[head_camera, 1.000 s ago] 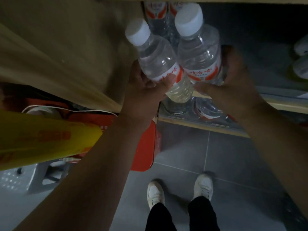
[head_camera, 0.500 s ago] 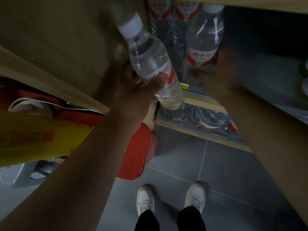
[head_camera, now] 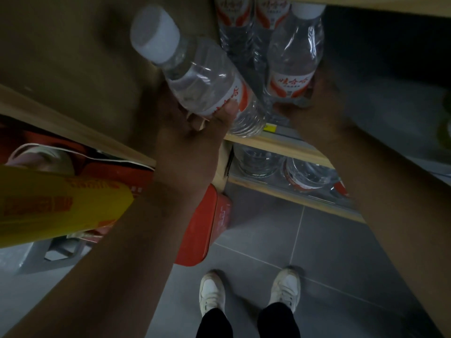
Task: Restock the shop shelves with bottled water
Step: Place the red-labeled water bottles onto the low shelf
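The left hand [head_camera: 192, 132] gripped a clear water bottle [head_camera: 207, 79] around its white-and-red label, thumb pressed on the front. The bottle was tilted, its white cap leaning left, in front of the wooden shelf [head_camera: 280, 145]. The right hand [head_camera: 324, 103] clasped the lower part of a second bottle [head_camera: 292, 57], a matching one standing upright on that shelf just beside the stocked bottles [head_camera: 234, 20].

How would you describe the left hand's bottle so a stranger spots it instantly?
Find the wooden shelf edge. Just above it the left hand grips a water bottle. Unlike the upright bottle in the right hand, it leans left, its white cap looming large.
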`<state>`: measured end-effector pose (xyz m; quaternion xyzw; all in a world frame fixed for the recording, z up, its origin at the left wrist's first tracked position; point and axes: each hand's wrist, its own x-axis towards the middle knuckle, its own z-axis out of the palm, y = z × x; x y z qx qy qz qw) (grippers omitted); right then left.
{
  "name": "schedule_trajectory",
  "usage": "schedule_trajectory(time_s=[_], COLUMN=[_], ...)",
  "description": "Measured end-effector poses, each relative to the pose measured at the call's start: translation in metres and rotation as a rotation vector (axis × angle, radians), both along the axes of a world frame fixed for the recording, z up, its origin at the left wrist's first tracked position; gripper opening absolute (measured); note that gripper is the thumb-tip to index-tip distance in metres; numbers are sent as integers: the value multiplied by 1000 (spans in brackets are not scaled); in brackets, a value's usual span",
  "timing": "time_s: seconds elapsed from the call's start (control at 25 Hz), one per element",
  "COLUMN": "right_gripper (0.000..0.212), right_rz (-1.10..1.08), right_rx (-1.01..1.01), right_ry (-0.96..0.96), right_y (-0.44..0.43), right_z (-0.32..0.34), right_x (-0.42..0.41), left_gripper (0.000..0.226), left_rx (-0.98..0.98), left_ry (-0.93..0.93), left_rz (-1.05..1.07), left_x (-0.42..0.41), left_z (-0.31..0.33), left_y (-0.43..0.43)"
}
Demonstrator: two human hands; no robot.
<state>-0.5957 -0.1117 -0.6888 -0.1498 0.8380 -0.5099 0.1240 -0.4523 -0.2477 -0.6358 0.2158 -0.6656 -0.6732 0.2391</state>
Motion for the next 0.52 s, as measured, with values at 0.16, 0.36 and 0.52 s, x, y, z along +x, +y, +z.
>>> schedule_trajectory(time_s=[0.16, 0.36, 0.52], right_gripper=[71, 70, 74], right_rz=[5, 30, 27], right_rx=[-9, -24, -13], right_ry=[-21, -43, 1], right_y=[1, 3, 4], right_z=[-1, -7, -13], right_x=[2, 2, -1], left_gripper=[60, 58, 56], left_rx=[-139, -590, -712], left_ry=[-108, 73, 128], left_rz=[123, 122, 11], left_x=[-5, -26, -33], left_z=[-7, -10, -19], left_y=[-1, -4, -16])
